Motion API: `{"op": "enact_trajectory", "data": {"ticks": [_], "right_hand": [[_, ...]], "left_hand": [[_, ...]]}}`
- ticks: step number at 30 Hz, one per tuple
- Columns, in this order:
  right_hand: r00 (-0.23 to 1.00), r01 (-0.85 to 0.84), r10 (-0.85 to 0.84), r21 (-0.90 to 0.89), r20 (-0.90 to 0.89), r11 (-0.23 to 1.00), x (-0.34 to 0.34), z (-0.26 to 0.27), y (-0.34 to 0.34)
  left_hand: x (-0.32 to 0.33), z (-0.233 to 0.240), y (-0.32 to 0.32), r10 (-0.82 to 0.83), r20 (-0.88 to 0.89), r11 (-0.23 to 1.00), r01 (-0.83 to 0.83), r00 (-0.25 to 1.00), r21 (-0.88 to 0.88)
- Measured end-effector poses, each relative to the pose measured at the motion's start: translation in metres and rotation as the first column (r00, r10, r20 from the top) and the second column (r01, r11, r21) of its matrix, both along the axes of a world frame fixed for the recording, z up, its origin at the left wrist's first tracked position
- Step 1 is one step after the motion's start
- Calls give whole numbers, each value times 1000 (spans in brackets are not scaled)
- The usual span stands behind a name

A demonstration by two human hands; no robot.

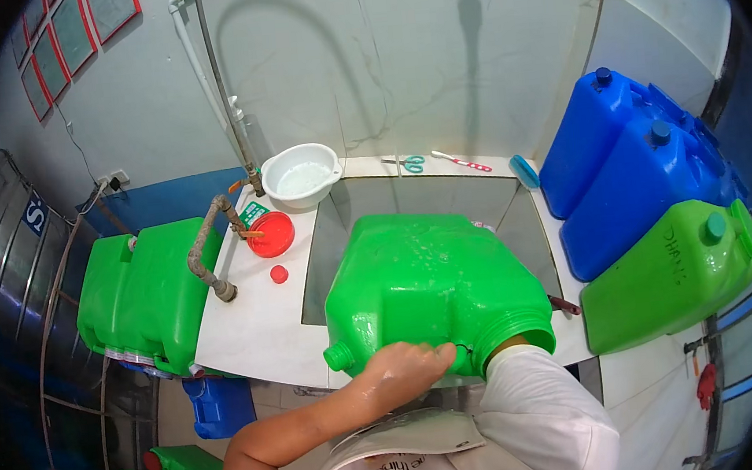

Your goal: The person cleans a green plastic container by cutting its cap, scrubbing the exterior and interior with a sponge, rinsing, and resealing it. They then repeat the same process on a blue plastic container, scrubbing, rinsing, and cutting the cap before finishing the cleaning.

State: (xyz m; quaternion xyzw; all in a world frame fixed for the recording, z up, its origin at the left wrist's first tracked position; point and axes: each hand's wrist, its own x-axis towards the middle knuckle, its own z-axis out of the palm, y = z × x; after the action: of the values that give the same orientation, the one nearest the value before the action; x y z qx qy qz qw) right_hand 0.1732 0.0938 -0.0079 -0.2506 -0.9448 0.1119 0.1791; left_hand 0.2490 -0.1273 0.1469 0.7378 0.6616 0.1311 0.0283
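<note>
A wet green plastic jerrycan (418, 265) lies on its side across the sink, its wide threaded mouth (546, 331) facing me at the right and a small green cap (338, 356) at its lower left. My left hand (413, 366) is closed around the handle at the near side. My right forearm goes in through the wide mouth up to the white sleeve, so the right hand is hidden inside the jerrycan. On the counter to the left lie a large red lid (271, 234) and a small red cap (279, 274).
Behind the sink are a white basin (302, 174), scissors (412, 164), a toothbrush (463, 162) and a blue brush (524, 172). Blue jerrycans (624, 195) and a light green one (651, 279) stand at the right. A metal pipe (201, 249) rises at the left, beside green jerrycans (161, 285).
</note>
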Motion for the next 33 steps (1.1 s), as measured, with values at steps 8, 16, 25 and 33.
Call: {"op": "enact_trajectory", "data": {"ticks": [8,16,25,33], "right_hand": [[624,-254,-9,214,781,943,103,-11,17],[404,-285,-107,236,908,929,141,22,53],[797,39,335,-597,502,802,173,58,29],[672,-721,-598,-571,-437,-393,154,18,6]], "left_hand": [[-24,-28,54,121,-36,993,-121,992,-3],[-42,-48,91,91,-56,993,-95,994,-73],[-34,-47,79,153,-104,987,-158,983,-39],[-18,-47,60,119,-71,992,-121,990,-34]]}}
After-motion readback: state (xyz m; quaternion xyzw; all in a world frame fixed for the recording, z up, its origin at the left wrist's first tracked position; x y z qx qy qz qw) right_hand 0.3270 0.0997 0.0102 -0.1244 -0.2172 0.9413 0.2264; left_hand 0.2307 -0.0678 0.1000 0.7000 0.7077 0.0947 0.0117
